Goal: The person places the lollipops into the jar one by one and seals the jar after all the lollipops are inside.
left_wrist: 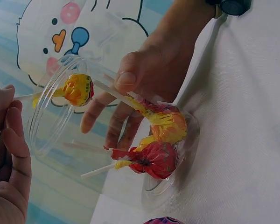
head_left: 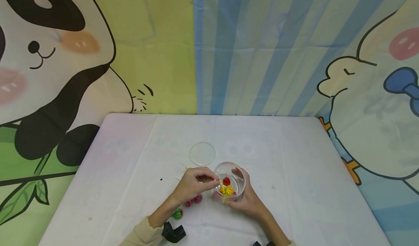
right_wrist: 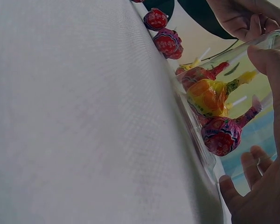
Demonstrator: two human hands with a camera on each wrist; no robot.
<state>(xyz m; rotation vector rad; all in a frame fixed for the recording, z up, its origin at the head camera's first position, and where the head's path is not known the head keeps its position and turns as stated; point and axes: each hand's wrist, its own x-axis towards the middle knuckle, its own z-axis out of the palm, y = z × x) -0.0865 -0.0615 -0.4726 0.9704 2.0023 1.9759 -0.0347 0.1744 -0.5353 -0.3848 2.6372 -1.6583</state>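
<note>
My left hand pinches the white stick of a yellow lollipop. The lollipop's wrapped head hangs just inside the mouth of a clear plastic jar. Around the jar's side curls my right hand, holding it upright on the table. At the jar's bottom lie several wrapped lollipops, among them a red one, a yellow one and a purple one, their sticks pointing up.
A round clear lid lies on the white table behind the jar. Left of the jar are loose lollipops, one green and others red-purple, partly covered by my left arm. A small dark speck sits farther left.
</note>
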